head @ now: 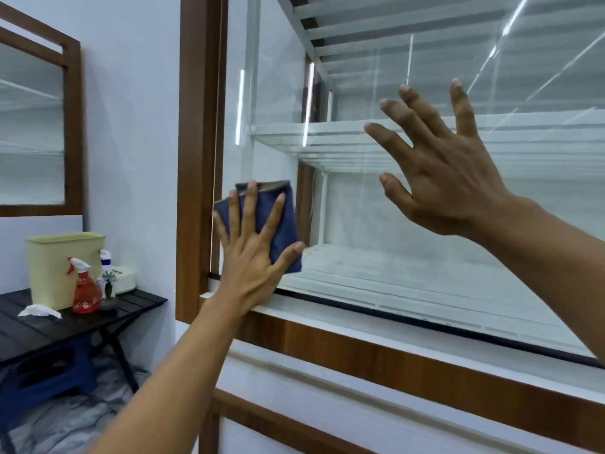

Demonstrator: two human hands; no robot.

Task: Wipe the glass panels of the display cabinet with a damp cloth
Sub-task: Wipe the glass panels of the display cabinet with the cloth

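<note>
The display cabinet has a wide glass panel (409, 244) set in a brown wooden frame (196, 126), with white shelves behind it. A folded blue cloth (288, 217) lies flat against the glass at the panel's lower left corner. My left hand (252, 257) presses on the cloth with straight, spread fingers. My right hand (442, 165) is open higher up and to the right, fingers spread wide at the glass; whether the fingertips touch it I cannot tell.
A black folding table (49, 322) stands at the lower left with a cream bin (59, 263), a red spray bottle (85, 290), a crumpled white tissue (39, 311) and a small plant. A blue stool sits under it. A framed panel (72, 126) hangs on the left wall.
</note>
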